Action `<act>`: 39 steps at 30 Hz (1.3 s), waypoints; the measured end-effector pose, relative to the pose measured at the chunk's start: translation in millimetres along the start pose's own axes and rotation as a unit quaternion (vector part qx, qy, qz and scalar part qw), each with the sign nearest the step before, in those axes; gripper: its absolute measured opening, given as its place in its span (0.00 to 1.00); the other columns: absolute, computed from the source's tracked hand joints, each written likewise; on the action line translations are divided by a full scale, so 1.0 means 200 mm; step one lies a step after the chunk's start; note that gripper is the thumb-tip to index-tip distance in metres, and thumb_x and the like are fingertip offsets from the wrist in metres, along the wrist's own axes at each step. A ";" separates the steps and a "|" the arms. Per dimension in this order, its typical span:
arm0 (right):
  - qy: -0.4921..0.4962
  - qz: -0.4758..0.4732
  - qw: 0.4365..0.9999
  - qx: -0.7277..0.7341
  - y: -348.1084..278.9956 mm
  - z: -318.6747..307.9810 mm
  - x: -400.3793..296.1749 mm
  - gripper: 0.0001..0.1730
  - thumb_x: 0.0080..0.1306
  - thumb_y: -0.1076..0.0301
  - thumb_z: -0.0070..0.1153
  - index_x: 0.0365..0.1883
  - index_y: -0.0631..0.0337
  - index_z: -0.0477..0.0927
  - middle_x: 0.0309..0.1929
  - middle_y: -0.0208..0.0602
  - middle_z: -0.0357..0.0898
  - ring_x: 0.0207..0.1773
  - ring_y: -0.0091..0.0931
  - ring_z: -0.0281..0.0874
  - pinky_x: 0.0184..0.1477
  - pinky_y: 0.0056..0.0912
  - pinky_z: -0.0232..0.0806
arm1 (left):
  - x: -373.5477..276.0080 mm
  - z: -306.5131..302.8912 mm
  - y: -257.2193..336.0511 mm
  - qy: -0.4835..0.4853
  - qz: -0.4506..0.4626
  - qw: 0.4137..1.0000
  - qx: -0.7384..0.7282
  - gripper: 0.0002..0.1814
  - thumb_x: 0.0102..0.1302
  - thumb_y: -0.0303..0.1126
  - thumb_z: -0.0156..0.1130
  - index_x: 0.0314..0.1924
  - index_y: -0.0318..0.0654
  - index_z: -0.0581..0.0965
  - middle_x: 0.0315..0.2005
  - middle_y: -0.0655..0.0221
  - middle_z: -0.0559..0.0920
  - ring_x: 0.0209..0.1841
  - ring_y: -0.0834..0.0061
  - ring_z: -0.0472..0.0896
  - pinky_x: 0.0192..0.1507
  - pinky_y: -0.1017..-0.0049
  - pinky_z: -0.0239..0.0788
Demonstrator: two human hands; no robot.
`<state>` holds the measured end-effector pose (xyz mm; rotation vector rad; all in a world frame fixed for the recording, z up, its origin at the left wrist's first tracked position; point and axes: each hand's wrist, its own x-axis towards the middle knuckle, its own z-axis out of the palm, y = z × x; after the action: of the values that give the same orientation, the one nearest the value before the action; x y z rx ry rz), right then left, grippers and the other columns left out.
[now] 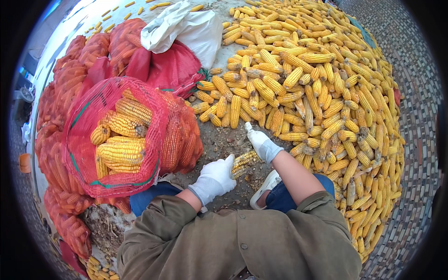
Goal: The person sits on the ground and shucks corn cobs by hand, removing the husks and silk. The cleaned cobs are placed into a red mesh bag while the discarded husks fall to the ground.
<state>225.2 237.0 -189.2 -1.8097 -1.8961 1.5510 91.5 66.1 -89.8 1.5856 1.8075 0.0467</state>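
Observation:
My left hand (214, 178), in a white knit glove, is closed around one end of a yellow corn cob (244, 161) with dark, rough patches. The cob's other end meets the edge of my right hand (262, 141), gloved the same way. Its thumb sticks out towards the corn pile, while its fingers are hidden beneath the palm. To the left of both hands, a red mesh sack (115, 185) stands with its mouth wide; several corn cobs (122, 152) show inside. In front and to the right spreads a large pile of husked corn cobs (301, 80).
Filled red mesh sacks (63, 101) line the left side. A white woven sack (199, 31) lies on empty-looking red mesh (171, 66) ahead. Loose kernels and debris litter the ground (218, 140) between my feet, near a white shoe (267, 183). Brick paving (416, 115) runs along the right.

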 end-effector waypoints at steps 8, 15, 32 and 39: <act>-0.110 0.032 0.962 0.249 0.04 -0.11 0.03 0.54 0.66 0.22 0.37 0.71 0.64 0.64 0.68 0.45 0.71 0.73 0.32 0.61 0.72 0.40 0.57 | 0.05 0.07 -0.07 0.023 -0.033 0.839 -0.542 0.34 0.54 0.29 0.73 0.60 0.35 0.68 0.41 0.66 0.82 0.37 0.78 0.81 0.41 0.75 0.75; 0.068 -0.157 0.965 0.197 -0.28 0.11 -0.38 0.49 0.62 0.62 0.71 0.74 0.66 0.56 0.50 0.36 0.79 0.52 0.24 0.76 0.57 0.26 0.69 | 0.02 -0.01 0.03 0.129 -0.084 0.971 -0.184 0.50 0.54 0.45 0.69 0.72 0.35 0.55 0.54 0.46 0.78 0.55 0.51 0.80 0.57 0.62 0.73; -0.120 -0.122 0.882 0.439 -0.28 0.28 -0.79 0.21 0.76 0.52 0.50 0.59 0.56 0.72 0.48 0.32 0.80 0.48 0.25 0.81 0.50 0.32 0.77 | 0.08 0.18 -0.16 0.250 0.114 0.887 -0.371 0.32 0.81 0.49 0.29 0.52 0.28 0.75 0.44 0.45 0.81 0.48 0.53 0.80 0.53 0.64 0.71; -0.034 -0.270 0.920 0.281 -0.75 0.12 -0.78 0.20 0.72 0.61 0.57 0.55 0.62 0.68 0.43 0.37 0.78 0.40 0.28 0.83 0.37 0.30 0.79 | -0.04 0.01 -0.09 0.057 0.047 0.633 -0.771 0.21 0.75 0.45 0.55 0.58 0.38 0.73 0.36 0.70 0.84 0.26 0.80 0.82 0.23 0.80 0.73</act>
<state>150.2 134.3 -12.4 -0.9114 -1.5481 1.7028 77.3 52.8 -96.4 0.3241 0.9541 1.3664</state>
